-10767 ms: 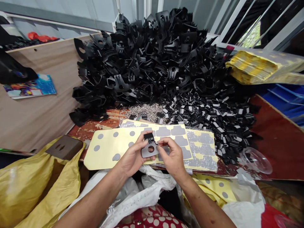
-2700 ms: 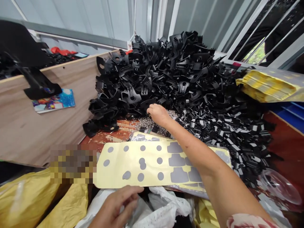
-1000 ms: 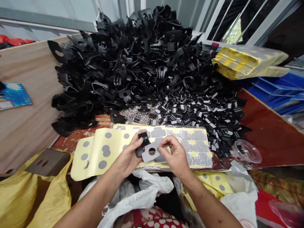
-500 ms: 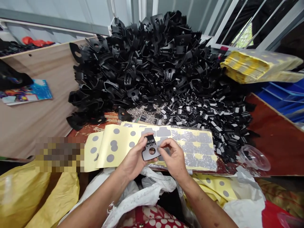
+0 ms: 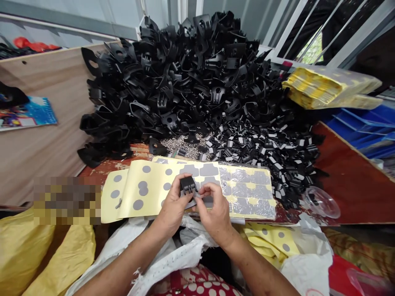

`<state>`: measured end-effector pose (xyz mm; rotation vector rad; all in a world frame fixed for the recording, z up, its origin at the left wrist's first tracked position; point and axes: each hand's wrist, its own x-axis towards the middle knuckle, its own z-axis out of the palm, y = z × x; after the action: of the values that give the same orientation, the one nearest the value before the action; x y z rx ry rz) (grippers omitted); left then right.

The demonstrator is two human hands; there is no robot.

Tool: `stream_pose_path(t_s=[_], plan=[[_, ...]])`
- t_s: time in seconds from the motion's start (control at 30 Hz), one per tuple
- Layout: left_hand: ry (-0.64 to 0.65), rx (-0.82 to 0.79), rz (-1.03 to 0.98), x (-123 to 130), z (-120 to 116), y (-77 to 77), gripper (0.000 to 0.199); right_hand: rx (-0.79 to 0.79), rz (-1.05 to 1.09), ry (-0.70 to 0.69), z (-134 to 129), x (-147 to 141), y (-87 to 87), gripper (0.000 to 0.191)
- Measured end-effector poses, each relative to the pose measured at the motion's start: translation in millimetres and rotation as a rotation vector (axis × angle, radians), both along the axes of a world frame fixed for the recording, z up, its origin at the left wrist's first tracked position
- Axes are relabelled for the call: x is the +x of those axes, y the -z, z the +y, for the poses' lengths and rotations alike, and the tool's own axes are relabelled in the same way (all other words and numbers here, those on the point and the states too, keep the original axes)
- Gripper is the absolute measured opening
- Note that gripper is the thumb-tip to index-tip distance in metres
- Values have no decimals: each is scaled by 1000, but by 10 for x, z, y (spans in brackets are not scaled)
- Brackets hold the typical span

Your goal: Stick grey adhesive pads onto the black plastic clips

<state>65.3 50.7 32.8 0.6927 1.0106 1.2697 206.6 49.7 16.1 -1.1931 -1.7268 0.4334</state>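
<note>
My left hand (image 5: 173, 204) is closed on a black plastic part (image 5: 187, 184) with short prongs, held over the sticker sheets. Thumb and index finger of my right hand (image 5: 215, 209) pinch at the part's lower right edge, on a small grey piece (image 5: 196, 194). Much of the part's lower face is hidden behind my fingers. Beneath and left of my hands lies a yellow backing sheet (image 5: 157, 197) with grey round and wide stickers. To the right, more grey stickers sit under clear plastic film (image 5: 251, 189).
A tall heap of black plastic parts (image 5: 173, 82) rises behind, with small metal bits (image 5: 182, 146) at its foot. Small black-and-grey pieces (image 5: 262, 152) spread rightward. A clear dish (image 5: 322, 202) is at right; a yellow bundle (image 5: 330, 87) lies behind it. White sacking (image 5: 182, 261) covers the lap.
Both hands have shifted slightly left. The part has turned, so its round hole and grey face are now mostly hidden. My right fingertips have come lower, towards my left thumb. The whole view has shifted slightly.
</note>
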Motion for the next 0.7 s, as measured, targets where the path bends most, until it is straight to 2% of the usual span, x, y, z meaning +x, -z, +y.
stream_pose_path(t_s=[0.07,0.2,0.27,0.33,0.4,0.43,0.5,0.53,0.6,0.67,0.7], plan=[[-74,70,80,22,-15,95,43,129,-96,-21,-25,-16,54,40],[-114,184,180,-5,-69,246,39,418,-394,17,-80,-39,54,50],[-119,211,214,-68,-113,279,41,472,-494,74,-115,-7,11,50],[-122,211,281,-179,-179,280,42,400,-510,98,-130,76,-49,60],[-91,254,402,-339,-271,268,39,207,-468,4,-82,190,-130,71],[-48,312,482,-431,-326,272,37,87,-434,-93,-23,240,-181,63],[100,500,666,-622,-447,339,37,-107,-368,-281,179,281,-297,24],[183,596,770,-712,-509,412,42,-157,-345,-333,322,257,-354,11],[312,732,1002,-865,-630,629,59,-153,-345,-349,673,101,-436,18],[339,779,1224,-975,-744,880,70,-90,-419,-339,1058,-188,-455,15],[312,785,1300,-1014,-795,983,72,-52,-472,-350,1242,-370,-441,17]])
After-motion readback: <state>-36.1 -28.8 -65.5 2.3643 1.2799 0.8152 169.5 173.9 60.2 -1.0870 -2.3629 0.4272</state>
